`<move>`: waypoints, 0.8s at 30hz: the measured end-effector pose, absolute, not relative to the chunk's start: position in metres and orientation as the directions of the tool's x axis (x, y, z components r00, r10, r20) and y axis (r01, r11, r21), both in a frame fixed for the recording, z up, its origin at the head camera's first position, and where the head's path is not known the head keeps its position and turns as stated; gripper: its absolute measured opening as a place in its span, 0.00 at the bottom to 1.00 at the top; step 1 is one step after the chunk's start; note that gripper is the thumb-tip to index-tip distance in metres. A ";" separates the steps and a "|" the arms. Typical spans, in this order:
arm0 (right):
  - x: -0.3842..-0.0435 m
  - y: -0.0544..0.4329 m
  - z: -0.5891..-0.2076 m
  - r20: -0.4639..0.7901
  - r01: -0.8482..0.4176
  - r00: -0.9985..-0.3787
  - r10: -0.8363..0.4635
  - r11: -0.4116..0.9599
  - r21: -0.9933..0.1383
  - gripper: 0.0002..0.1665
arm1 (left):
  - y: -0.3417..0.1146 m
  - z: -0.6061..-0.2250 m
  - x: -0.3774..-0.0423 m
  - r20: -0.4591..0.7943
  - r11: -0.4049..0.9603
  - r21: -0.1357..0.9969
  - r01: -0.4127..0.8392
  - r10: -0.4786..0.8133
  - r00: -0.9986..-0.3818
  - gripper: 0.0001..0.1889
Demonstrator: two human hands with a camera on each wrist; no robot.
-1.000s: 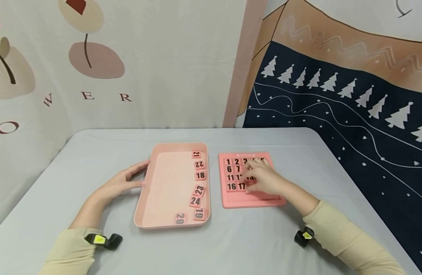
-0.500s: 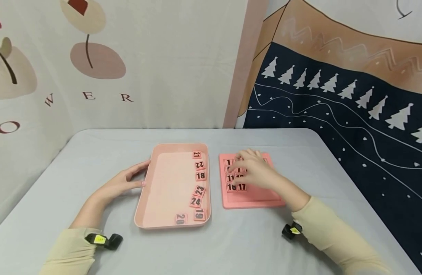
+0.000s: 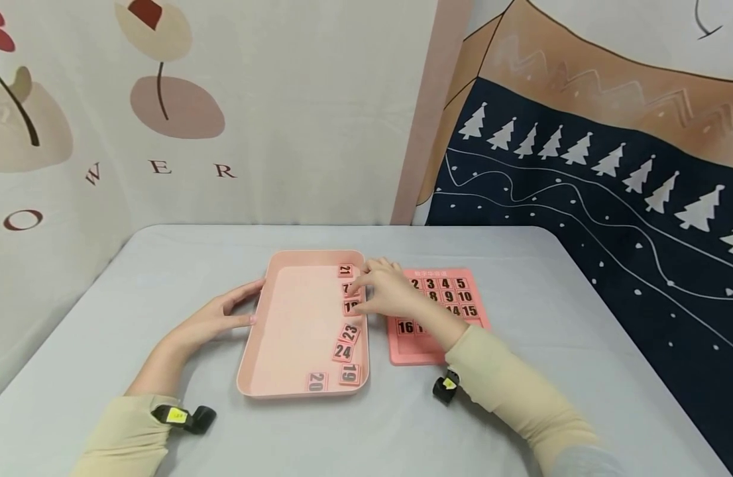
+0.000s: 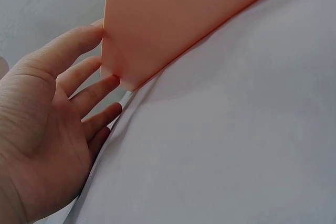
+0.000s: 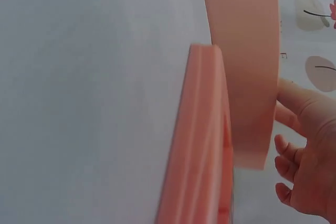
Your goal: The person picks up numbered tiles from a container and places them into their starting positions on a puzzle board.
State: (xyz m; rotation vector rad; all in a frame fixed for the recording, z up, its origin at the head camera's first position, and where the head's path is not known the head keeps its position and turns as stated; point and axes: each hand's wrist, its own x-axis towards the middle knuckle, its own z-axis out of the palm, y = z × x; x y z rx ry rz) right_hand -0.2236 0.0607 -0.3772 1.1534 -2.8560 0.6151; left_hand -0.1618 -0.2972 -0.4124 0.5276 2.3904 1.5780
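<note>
A peach tray (image 3: 295, 318) holds several numbered tiles, mostly along its right side, among them the 21 tile (image 3: 345, 270), 23 tile (image 3: 349, 332) and 20 tile (image 3: 317, 382). My left hand (image 3: 208, 319) touches the tray's left side with spread, extended fingertips, also plain in the left wrist view. Reaching over the tray's right rim, my right hand (image 3: 393, 291) has its fingertips beside the 18 tile (image 3: 350, 307) and a partly covered tile above it. No tile shows between its fingers. My right forearm covers part of the pink number board (image 3: 414, 351).
The board stands just right of the tray, with upper rows of numbered tiles in place and 16 (image 3: 405, 327) in its lower row. A pale cloth (image 3: 319, 437) covers the table. Printed curtains (image 3: 307, 132) hang behind.
My right hand has lifted off the number board and moved left to the tray's right side, uncovering tiles in the board's right columns. The left hand stays at the tray.
</note>
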 end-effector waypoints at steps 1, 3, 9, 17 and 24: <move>-0.224 0.058 -0.378 0.134 -0.660 -0.738 -0.661 0.665 -0.351 0.19 | -0.297 -0.412 -0.162 0.009 0.356 0.918 0.173 0.418 -0.909 0.36; -0.225 0.052 -0.379 0.110 -0.639 -0.756 -0.645 0.691 -0.339 0.19 | -0.297 -0.413 -0.162 0.012 0.355 0.918 0.176 0.418 -0.908 0.36; -0.225 0.040 -0.381 0.044 -0.569 -0.807 -0.589 0.756 -0.323 0.19 | -0.298 -0.413 -0.162 0.014 0.354 0.918 0.177 0.418 -0.908 0.36; -0.226 0.033 -0.380 -0.006 -0.536 -0.823 -0.567 0.781 -0.321 0.16 | -0.298 -0.412 -0.163 0.013 0.357 0.917 0.178 0.419 -0.908 0.36; -0.225 0.032 -0.379 -0.027 -0.537 -0.812 -0.584 0.763 -0.360 0.14 | -0.298 -0.412 -0.162 0.009 0.352 0.920 0.173 0.422 -0.906 0.36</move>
